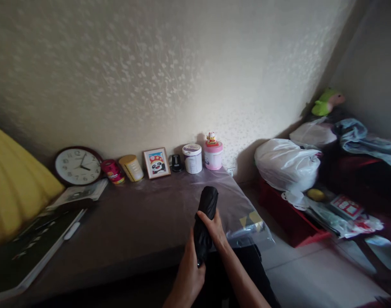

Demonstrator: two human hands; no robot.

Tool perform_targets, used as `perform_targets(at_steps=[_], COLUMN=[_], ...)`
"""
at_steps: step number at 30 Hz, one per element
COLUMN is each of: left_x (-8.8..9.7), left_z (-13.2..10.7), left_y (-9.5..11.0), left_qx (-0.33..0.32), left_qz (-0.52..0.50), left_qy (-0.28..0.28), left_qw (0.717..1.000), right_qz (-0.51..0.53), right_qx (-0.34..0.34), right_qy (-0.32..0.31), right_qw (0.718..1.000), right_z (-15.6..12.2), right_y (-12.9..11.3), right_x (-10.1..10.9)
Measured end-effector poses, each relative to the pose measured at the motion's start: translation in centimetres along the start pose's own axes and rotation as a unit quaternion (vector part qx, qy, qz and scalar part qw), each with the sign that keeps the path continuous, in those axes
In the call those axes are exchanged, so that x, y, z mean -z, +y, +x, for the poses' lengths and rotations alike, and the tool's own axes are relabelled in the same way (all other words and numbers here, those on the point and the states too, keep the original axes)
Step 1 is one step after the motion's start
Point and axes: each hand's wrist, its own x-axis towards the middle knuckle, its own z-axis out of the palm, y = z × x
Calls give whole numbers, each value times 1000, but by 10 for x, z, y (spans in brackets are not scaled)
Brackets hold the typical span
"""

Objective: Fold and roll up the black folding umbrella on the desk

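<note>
A black folded umbrella point(208, 201) is tilted upward in front of me, over the near edge of the table. My right hand point(214, 226) wraps round its middle, with the thumb across the front. Lower down, my left hand point(191, 265) is closed round the bottom end, where a small shiny part shows. The umbrella's fabric looks bundled tight. Behind it lies the brown table point(144, 222) under a clear plastic cover.
Along the wall stand a round clock point(78, 166), a pink can point(113, 172), a yellow-lidded can point(131, 168), a panda picture frame point(157, 163), a white tub point(192, 159) and a pink tub point(213, 156) topped by a figurine. Right: white plastic bag point(286, 164), red box point(291, 218). Left: green board point(31, 244).
</note>
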Motion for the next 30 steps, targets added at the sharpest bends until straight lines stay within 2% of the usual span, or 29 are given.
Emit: perform_targets(at_steps=[2,6,10,13,15,17,19,24,27,30], left_x=[3,11,13,16,20,24,26,28,29,32], left_z=[2,9,22,31,35,37,38,38,38,39], left_y=[-5,-8,-10,-12,-12,-9,-5,-1,-1,0], left_qx=[-66,-81,-120,-112,-91,-65,-46,-37,-31,-29], left_qz=[71,91,122,190,241,286,317,356,369,377], left_qy=[28,-3,55,55,42,26,16,4,-2,-11], left_qw=[995,993,984,974,965,956,947,934,929,926], right_qz=[-25,-53,-144,-278,-361,-402,-398,-323,-282,-237], right_qx=[15,-5,50,125,164,200,246,342,347,302], right_qy=[16,31,26,6,19,29,2,-141,-198,-206], right_qw=[999,998,988,953,918,893,884,871,872,900], right_z=[2,7,16,24,29,32,35,38,39,38], right_y=[7,13,15,21,28,34,37,29,24,24], right_x=[-1,-6,-5,-1,2,4,5,13,20,26])
